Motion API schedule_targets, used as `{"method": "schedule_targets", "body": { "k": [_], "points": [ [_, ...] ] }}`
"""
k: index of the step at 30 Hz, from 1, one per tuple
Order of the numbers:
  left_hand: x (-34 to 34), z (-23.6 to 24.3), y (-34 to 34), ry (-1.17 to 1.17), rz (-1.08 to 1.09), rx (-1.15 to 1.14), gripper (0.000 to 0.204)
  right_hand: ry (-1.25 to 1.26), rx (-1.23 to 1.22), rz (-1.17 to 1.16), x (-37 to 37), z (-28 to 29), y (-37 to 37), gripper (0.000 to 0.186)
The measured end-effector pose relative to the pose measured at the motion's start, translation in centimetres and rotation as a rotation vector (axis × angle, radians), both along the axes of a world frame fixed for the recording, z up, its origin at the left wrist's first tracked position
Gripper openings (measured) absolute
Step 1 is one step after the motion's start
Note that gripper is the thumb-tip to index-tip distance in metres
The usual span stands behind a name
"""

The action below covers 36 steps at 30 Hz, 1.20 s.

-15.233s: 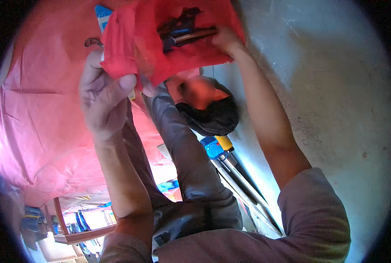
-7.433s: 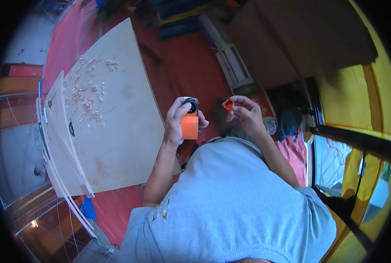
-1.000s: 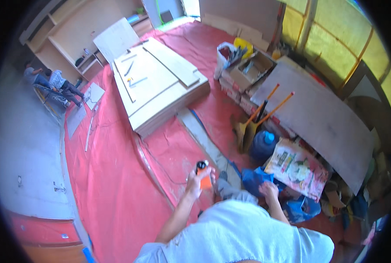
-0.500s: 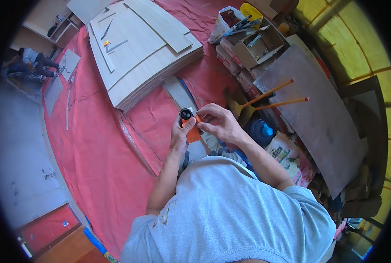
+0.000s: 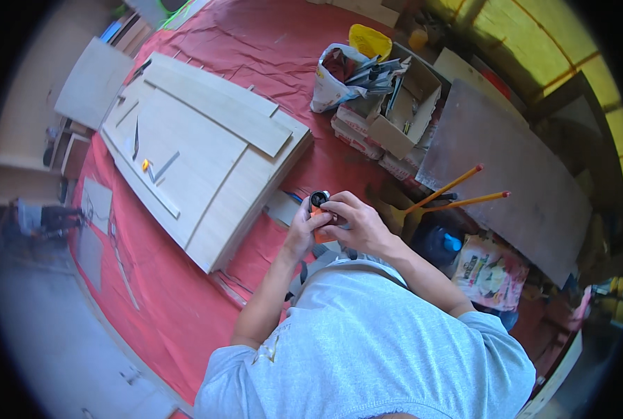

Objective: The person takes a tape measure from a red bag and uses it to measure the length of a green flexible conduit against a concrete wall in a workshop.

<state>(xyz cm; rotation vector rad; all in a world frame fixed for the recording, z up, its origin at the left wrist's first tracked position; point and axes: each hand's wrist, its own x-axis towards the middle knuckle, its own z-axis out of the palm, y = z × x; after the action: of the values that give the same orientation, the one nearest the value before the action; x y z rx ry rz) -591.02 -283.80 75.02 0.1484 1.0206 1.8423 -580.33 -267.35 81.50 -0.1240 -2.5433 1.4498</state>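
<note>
In front of my shirt I hold an orange tool (image 5: 322,236) with a round, hollow-looking black end facing up; its exact kind is hard to make out. My left hand (image 5: 299,234) is wrapped round its left side, thumb across the front. The fingers of my right hand (image 5: 359,225) are bent and pressed against its right side, just by the black end. Beyond my hands, to the left, lies a stack of pale wood panels (image 5: 198,150). On top of it rest a thin dark pointed strip (image 5: 136,137), a grey strip (image 5: 166,167) and a small yellow-orange thing (image 5: 146,165).
Red sheeting (image 5: 147,279) covers the floor. To the right are an open cardboard box (image 5: 394,134), a stuffed white bag (image 5: 327,89), orange poles (image 5: 468,201), a blue jug (image 5: 430,244), a printed sack (image 5: 491,276) and a large brown board (image 5: 514,178). Another person (image 5: 40,218) is at far left.
My view has turned, so the panel stack sits lower and further left. Both hands and the orange tool appear slightly lower and to the right. My right fingers have come closer to the black end.
</note>
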Motion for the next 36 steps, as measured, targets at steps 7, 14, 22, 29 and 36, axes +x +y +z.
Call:
{"method": "schedule_targets", "body": {
  "k": [7, 14, 22, 29, 36],
  "points": [
    [-15.6, 0.0, 7.2, 0.020, -0.061, -0.092, 0.058, -0.100, -0.413, -0.339, -10.1, -5.4, 8.8, 0.037],
    [-33.6, 0.0, 12.8, 0.037, 0.201, -0.111, 0.048, -0.253, -0.781, -0.538, -26.9, -8.7, 24.0, 0.026],
    [-49.6, 2.6, 17.5, 0.124, 0.483, -0.048, 0.042, -0.071, -0.438, -0.278, -48.8, 2.2, 35.9, 0.028],
    [-60.2, 1.5, 25.4, 0.084, 0.492, -0.035, 0.045, -0.037, -0.549, -0.325, -57.3, -1.4, 40.5, 0.027],
    [-75.8, -1.8, 35.8, -0.020, 0.235, -0.056, 0.045, -0.101, -0.854, -0.802, -62.0, -9.9, 47.0, 0.029]
  ]
}}
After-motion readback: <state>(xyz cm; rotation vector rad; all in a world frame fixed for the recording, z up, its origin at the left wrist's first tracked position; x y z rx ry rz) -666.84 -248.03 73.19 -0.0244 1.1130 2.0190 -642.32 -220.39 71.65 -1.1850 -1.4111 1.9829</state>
